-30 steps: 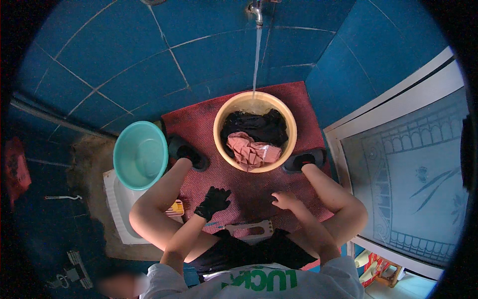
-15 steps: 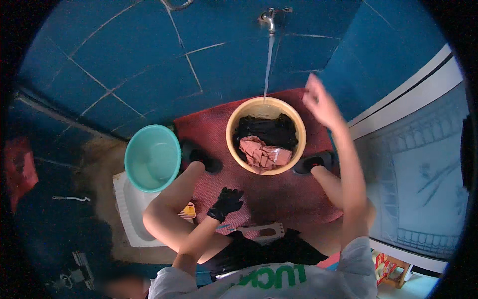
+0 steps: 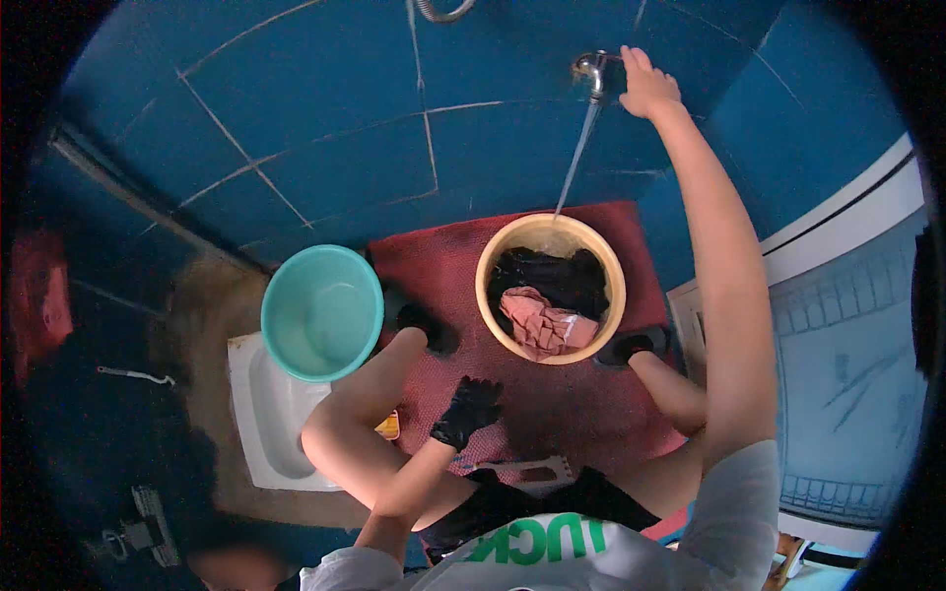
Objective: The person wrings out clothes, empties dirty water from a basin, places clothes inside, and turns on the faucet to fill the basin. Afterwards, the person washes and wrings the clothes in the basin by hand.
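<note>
My bare right hand [image 3: 650, 89] reaches up to the tap [image 3: 593, 71] on the blue wall, its fingers around the handle, which they mostly hide. From the spout a stream of water [image 3: 579, 153] falls into the yellow basin [image 3: 483, 286]. Inside that basin lie black clothing [image 3: 552, 279] and a pinkish-brown cloth [image 3: 540, 320], bunched in front of it. My left hand [image 3: 468, 412], in a black glove, hovers over the red mat between my knees, fingers loosely apart and holding nothing.
A teal basin [image 3: 270, 313] with some water stands left, partly over a white squat toilet [image 3: 258, 433]. My dark shoes flank the yellow basin on the red mat [image 3: 424, 234]. A pale door panel [image 3: 847, 355] borders the right side. A hose [image 3: 445, 12] hangs above.
My right arm has stretched forward, bringing the hand from beside the basin up to the tap handle. The view has shifted a little. My left hand has barely moved.
</note>
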The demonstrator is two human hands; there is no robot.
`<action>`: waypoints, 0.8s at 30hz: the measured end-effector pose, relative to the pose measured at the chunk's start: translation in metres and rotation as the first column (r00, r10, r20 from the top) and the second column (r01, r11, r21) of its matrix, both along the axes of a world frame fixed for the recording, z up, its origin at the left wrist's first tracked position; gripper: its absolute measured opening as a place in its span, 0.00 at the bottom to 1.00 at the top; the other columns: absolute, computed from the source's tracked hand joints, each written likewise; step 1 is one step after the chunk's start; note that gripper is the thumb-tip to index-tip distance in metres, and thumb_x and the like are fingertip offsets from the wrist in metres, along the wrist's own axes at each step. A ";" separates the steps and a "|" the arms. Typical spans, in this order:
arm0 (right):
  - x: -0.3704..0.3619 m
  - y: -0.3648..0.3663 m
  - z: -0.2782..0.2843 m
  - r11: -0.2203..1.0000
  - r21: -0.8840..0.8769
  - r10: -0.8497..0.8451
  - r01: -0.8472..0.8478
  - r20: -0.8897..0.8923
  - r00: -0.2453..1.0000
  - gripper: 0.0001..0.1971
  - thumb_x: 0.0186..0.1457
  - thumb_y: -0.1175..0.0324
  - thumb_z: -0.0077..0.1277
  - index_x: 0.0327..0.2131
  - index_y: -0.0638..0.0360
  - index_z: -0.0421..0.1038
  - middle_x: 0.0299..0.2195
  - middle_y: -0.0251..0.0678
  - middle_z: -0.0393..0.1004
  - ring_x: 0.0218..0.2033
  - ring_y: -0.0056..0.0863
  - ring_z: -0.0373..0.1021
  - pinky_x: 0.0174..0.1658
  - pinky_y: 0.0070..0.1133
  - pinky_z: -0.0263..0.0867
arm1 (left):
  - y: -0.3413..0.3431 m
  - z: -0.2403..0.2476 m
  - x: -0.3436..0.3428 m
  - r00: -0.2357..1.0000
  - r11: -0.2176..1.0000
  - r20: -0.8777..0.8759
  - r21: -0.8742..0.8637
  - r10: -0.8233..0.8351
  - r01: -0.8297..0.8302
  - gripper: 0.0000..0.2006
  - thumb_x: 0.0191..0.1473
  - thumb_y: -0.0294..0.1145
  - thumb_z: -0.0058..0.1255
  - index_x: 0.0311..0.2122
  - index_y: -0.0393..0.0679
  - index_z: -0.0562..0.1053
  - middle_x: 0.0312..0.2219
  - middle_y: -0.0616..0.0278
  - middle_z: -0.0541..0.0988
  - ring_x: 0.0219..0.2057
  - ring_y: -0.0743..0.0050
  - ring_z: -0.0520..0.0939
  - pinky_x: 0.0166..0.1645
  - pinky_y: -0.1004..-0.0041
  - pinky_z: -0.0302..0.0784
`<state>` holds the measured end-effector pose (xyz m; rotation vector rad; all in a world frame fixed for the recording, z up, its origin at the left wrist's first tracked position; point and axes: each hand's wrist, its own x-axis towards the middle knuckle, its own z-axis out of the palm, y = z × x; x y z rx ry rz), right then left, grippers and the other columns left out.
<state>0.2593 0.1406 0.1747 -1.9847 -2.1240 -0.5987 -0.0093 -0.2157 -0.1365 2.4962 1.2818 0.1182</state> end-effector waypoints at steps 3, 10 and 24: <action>-0.012 0.005 0.002 0.985 0.162 -0.066 0.054 0.069 0.995 0.16 0.44 0.68 0.41 0.40 0.55 0.61 0.38 0.34 0.63 0.39 0.35 0.64 0.40 0.32 0.58 | 0.008 0.021 0.004 0.999 0.996 -0.045 -0.086 0.015 -0.018 0.22 0.42 0.45 0.41 0.43 0.46 0.65 0.37 0.51 0.70 0.37 0.54 0.70 0.44 0.55 0.59; -0.056 0.013 0.025 0.963 -0.154 -0.176 0.222 0.263 0.948 0.10 0.43 0.67 0.44 0.32 0.54 0.71 0.31 0.34 0.70 0.32 0.33 0.69 0.31 0.29 0.62 | 0.007 0.021 0.008 0.998 0.988 -0.064 -0.153 0.015 -0.024 0.21 0.41 0.43 0.42 0.43 0.47 0.65 0.37 0.51 0.70 0.38 0.54 0.70 0.45 0.55 0.58; -0.057 -0.238 -0.250 0.337 -0.940 0.323 -0.060 0.055 0.945 0.18 0.36 0.56 0.47 0.32 0.55 0.70 0.34 0.31 0.70 0.35 0.30 0.67 0.35 0.30 0.63 | -0.002 -0.002 0.008 0.998 0.993 -0.056 -0.109 0.034 -0.040 0.21 0.39 0.44 0.43 0.42 0.48 0.66 0.32 0.55 0.72 0.34 0.58 0.72 0.44 0.55 0.57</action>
